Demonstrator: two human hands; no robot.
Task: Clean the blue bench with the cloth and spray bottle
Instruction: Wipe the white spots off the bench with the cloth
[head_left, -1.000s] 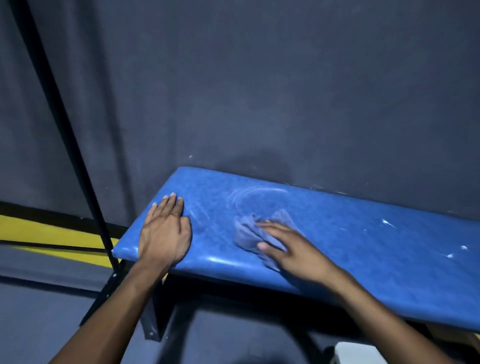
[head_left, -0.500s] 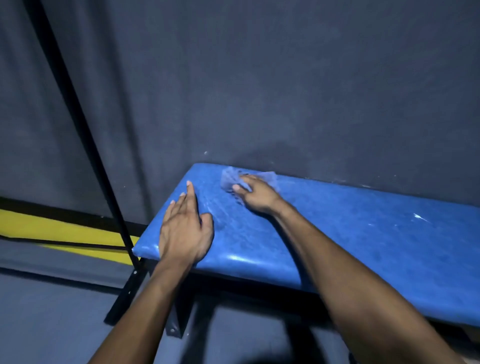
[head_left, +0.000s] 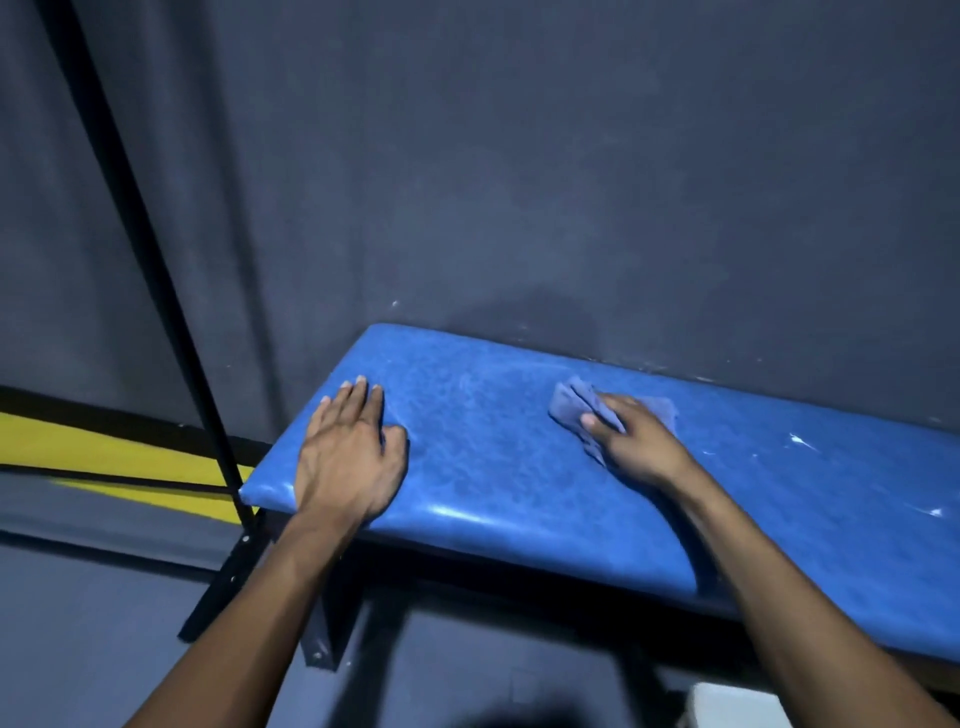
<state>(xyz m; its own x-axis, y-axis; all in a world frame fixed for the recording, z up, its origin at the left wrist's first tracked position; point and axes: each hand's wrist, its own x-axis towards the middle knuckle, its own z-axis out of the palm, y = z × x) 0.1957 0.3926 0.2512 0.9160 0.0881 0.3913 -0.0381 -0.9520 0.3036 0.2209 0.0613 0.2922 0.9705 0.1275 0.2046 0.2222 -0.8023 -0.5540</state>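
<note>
Head view: right hand (head_left: 639, 441) presses cloth (head_left: 571, 410) flat on bench (head_left: 493, 467).

Left hand (head_left: 349, 457) lies flat near the blue bench's (head_left: 509, 467) left end. Right hand (head_left: 636, 441) presses a crumpled cloth (head_left: 576, 410) mid-frame; a black pole (head_left: 156, 291) slants at upper left.
</note>
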